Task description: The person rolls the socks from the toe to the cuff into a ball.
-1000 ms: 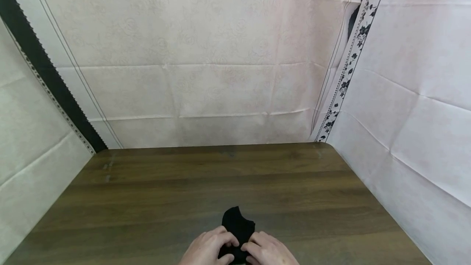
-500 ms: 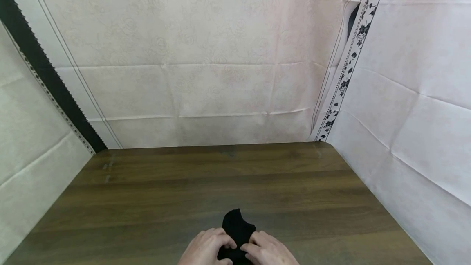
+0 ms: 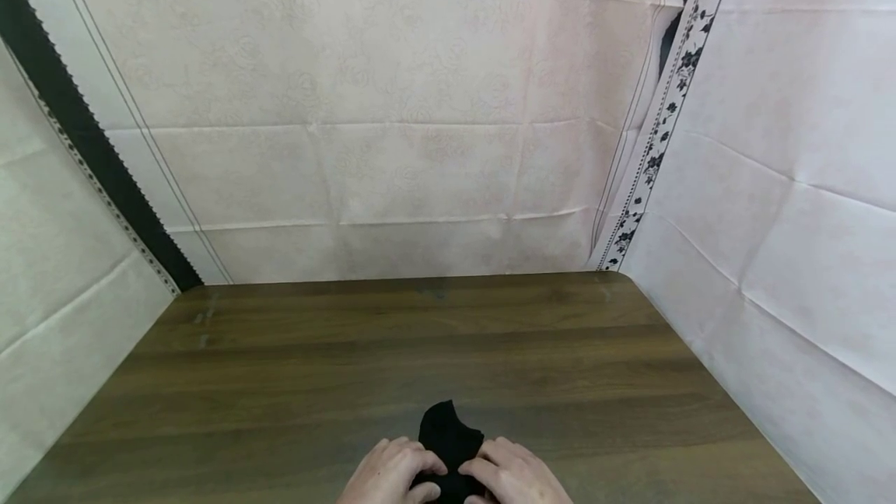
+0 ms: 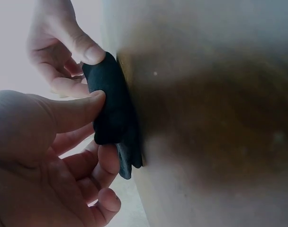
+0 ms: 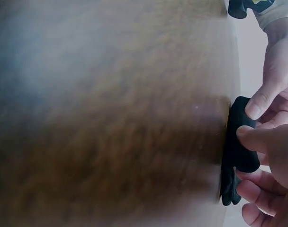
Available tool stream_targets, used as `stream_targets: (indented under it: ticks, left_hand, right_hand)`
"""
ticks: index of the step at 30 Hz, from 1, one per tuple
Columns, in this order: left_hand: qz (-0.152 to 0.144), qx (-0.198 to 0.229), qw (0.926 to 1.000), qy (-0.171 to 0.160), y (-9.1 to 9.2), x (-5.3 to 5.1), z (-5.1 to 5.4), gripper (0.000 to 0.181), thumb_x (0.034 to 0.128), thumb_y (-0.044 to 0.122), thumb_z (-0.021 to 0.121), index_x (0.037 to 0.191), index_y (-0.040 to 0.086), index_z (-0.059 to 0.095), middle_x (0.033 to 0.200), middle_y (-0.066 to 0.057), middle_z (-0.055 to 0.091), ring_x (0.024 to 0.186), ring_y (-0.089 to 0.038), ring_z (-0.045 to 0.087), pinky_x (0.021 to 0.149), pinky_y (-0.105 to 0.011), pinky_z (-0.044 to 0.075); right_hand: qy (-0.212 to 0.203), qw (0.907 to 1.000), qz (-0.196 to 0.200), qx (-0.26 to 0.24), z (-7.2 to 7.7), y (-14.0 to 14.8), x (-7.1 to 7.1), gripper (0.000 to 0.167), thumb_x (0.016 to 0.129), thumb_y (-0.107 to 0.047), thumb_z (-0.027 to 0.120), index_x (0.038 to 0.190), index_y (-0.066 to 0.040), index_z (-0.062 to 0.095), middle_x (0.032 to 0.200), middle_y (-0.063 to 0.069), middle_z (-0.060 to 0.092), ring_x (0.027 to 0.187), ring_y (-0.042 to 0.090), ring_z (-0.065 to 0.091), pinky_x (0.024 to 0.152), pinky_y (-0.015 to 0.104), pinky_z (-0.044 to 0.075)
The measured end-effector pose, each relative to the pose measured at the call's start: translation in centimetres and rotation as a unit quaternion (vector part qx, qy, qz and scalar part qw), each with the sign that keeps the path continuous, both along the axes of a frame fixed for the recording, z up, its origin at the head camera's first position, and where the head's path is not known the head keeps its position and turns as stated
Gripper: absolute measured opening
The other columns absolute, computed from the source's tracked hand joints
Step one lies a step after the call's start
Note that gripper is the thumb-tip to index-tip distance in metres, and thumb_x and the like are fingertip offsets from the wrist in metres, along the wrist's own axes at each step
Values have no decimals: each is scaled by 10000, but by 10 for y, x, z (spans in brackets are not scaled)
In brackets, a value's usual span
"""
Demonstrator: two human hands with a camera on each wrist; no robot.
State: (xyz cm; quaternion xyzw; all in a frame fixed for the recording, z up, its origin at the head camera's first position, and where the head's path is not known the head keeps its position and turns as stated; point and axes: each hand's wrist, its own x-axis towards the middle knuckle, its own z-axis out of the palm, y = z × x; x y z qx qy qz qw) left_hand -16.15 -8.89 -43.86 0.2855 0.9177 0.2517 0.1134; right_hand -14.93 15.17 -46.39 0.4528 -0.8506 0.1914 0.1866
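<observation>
A piece of soft black cloth that looks like a sock (image 3: 448, 432) lies at the table's near edge, its far end curved and notched. My left hand (image 3: 393, 474) pinches its left side and my right hand (image 3: 514, 474) its right side. In the left wrist view, the near part of the black sock (image 4: 111, 101) is folded into a thick roll, with both thumbs on top and fingers curled beneath. Loose layered flaps hang at one end. From the right wrist view, the roll of the sock (image 5: 239, 137) sits against the table edge; the fingertips underneath are partly hidden.
The brown wood-grain table (image 3: 392, 356) spreads beyond the hands. Pale creased sheets (image 3: 420, 99) hang behind it and along both sides, one with a black band (image 3: 98, 131). A dark device (image 5: 250, 5) is strapped on the left wrist.
The far end of the black sock has drawn slightly toward me. Both hands keep their pinch and have shifted only a little.
</observation>
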Motion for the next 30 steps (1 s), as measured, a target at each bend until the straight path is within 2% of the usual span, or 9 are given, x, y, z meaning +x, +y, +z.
stream_targets:
  ticks: [7,13,18,25,30]
  left_hand:
    - [-54,-56,9999,109,1,0,-1,98,919,220,741,1010,206,776,907,160,654,799,-13,553,723,-298,453]
    - [4,105,9999,-12,0,0,0,101,938,225,719,1021,206,771,902,158,650,782,-13,551,704,-287,441]
    - [38,111,9999,-83,0,1,0,113,938,241,719,1032,207,770,905,166,634,796,-12,543,731,-300,455]
    - [136,269,9995,42,0,3,0,124,890,236,774,1013,223,775,908,187,605,793,0,499,704,-300,446]
    - [187,478,9985,179,-1,7,1,174,841,239,824,1000,250,755,908,208,569,790,15,473,695,-293,432]
  right_hand:
    - [100,9999,17,23,1,1,0,229,816,-123,801,1028,-174,733,930,-103,598,761,-16,471,664,87,351]
    - [-44,9998,121,152,3,1,-2,163,877,-186,789,1031,-162,741,911,-105,598,757,-35,461,646,80,349]
    - [48,9995,132,270,4,1,-2,151,884,-225,794,1016,-170,747,878,-119,573,738,-40,439,638,61,320]
    - [204,9991,65,377,3,0,-2,156,867,-194,807,1015,-181,761,855,-134,541,722,-40,408,633,46,282]
    - [17,9992,-38,396,3,0,-2,150,878,-168,794,1025,-169,767,845,-131,534,714,-36,401,619,62,297]
